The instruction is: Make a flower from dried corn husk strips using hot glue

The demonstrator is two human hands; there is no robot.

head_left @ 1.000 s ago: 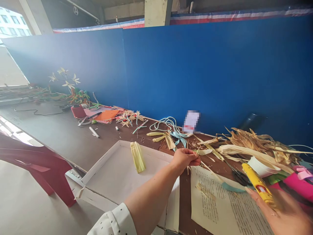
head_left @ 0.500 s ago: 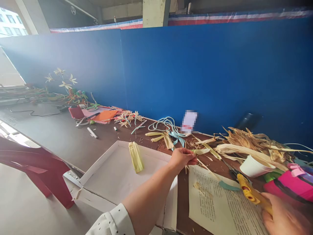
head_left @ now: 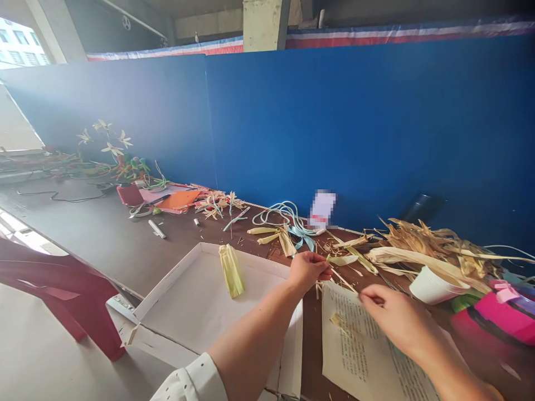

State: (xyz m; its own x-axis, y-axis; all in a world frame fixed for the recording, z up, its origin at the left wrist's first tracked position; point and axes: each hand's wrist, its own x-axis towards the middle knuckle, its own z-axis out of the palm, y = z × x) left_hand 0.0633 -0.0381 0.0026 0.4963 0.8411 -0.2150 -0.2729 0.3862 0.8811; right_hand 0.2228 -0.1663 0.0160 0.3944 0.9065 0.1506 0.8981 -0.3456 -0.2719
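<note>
Along the back of the work space runs a tall blue panel (head_left: 359,133), and against it stands a long dark table (head_left: 100,217). A dark-red chair (head_left: 54,284) is at the near left. On the table's near side sits a shallow white tray (head_left: 179,303), its right edge close to a printed sheet (head_left: 349,351). Beyond the sheet, at the right, dry corn husks (head_left: 422,239) lie in a loose heap, with a bright pink bag (head_left: 507,317) in front of them.

The right hand (head_left: 397,317) is above the sheet, fingers curled and tips drawn together; whether anything is between them I cannot tell. The left hand (head_left: 309,272) reaches past the tray, thumb and fingers closed in what looks like a pinch. The two hands are near each other but not touching.

Smaller again, a tilted white cup (head_left: 437,285) rests by the heap, and a pale yellow-green husk piece (head_left: 231,272) leans over the tray's far wall. A thin straw-coloured strip (head_left: 346,280) lies between the hands. Smallest is a green bit (head_left: 328,258) at the left fingertips, apparently the thing held.

The step in hand seems to be fine work on that bit, the left hand steadying it and the right free to work. The next move, I judge, calls for an unmoving left pinch and a light right touch, since pieces this slight could easily slip or bend.
</note>
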